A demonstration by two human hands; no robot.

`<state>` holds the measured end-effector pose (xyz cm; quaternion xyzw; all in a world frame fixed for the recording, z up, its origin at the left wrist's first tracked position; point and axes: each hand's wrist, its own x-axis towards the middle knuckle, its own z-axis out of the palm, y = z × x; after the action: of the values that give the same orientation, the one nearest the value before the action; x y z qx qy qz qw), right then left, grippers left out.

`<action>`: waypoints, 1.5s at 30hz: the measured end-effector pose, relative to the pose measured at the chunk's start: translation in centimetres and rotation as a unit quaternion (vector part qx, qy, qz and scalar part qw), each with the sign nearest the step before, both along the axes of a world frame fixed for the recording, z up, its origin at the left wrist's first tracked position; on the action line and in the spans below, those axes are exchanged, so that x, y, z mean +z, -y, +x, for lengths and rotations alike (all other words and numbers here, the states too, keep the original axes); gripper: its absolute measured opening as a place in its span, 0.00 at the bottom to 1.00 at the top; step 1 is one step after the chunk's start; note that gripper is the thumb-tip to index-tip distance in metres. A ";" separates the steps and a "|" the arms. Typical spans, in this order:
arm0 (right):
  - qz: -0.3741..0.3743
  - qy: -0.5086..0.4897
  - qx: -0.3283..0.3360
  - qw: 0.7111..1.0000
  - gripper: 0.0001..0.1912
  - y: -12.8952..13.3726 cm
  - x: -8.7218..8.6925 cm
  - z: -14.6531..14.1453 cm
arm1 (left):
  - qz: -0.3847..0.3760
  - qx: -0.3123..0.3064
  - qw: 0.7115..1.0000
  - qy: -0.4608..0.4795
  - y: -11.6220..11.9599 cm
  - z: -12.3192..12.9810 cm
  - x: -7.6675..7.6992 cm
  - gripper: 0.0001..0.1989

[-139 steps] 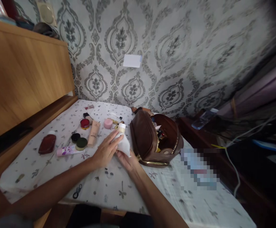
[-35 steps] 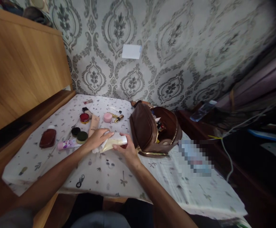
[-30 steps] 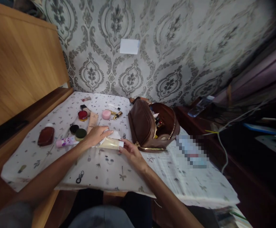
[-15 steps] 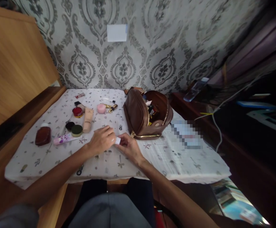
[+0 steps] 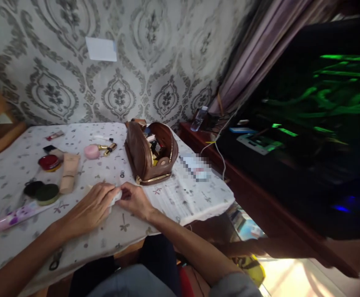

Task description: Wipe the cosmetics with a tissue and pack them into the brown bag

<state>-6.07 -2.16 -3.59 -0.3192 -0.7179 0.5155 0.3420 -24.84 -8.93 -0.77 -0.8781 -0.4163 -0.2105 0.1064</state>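
Close together over the front of the cloth, my two hands meet at a small white item (image 5: pixel 116 198), perhaps a tissue or wrapper; its kind is unclear. My left hand (image 5: pixel 92 205) is closed over it, palm down, hiding most of it. With curled fingertips pinched at its right end, my right hand (image 5: pixel 135 201) also grips it. Left of my hands lie a beige tube (image 5: pixel 70 173), a dark green-lidded round jar (image 5: pixel 47 194) and a purple-and-white tube (image 5: pixel 15 216). Behind my right hand stands an unzipped brown cosmetic bag (image 5: pixel 139 152) with several small items inside.
Farther back are a pink round jar (image 5: pixel 92 151), a gold lipstick (image 5: pixel 110 149) and a red round tin (image 5: pixel 49 163). A blurred-out flat object (image 5: pixel 196 167) lies right of the bag. A clear bottle (image 5: pixel 199 118) and white cable (image 5: pixel 221 150) are on the dark desk.
My view has swung right, so the table things appear farther left and a green-lit dark area shows at right. Both hands stay together on the white item, and more white shows beneath the left hand.
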 end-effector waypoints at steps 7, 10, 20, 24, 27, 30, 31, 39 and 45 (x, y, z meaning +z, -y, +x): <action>0.007 0.002 -0.005 1.000 0.16 -0.2 -0.6 0.0 | 0.065 -0.042 0.997 0.008 -0.4 -0.1 -0.1 0.16; 0.047 -0.001 -0.010 0.999 0.15 -0.3 -0.5 0.1 | 0.090 -0.030 0.995 -0.013 -0.3 0.8 0.5 0.12; 0.067 -0.001 0.005 0.998 0.08 0.0 0.1 0.2 | 0.021 0.158 0.987 -0.031 0.4 1.2 1.1 0.09; 0.107 0.037 -0.001 0.994 0.08 0.0 0.4 0.4 | -0.027 0.281 0.959 0.002 0.1 -0.9 1.6 0.07; 0.118 0.059 -0.005 0.991 0.07 0.1 0.6 0.5 | -0.044 0.341 0.939 0.018 -0.4 -2.6 1.4 0.06; 0.106 0.070 -0.018 0.992 0.08 0.2 0.7 0.4 | -0.030 0.338 0.939 0.056 -0.4 -2.9 1.1 0.11; 0.096 0.071 -0.024 0.993 0.10 0.2 0.7 0.3 | -0.021 0.323 0.943 0.073 -0.2 -2.5 1.0 0.14; 0.116 0.073 -0.025 0.990 0.10 0.1 0.6 0.4 | -0.018 0.160 0.987 0.006 1.7 2.9 0.2 0.10; 0.129 0.075 -0.027 0.988 0.09 0.0 0.4 0.4 | -0.042 0.261 0.964 -0.012 0.9 -0.1 0.3 0.09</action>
<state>-5.65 -2.18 -3.24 -0.3291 -0.7934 0.3836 0.3392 -24.99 -9.87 -0.43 -0.7449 -0.6386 -0.1472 0.1253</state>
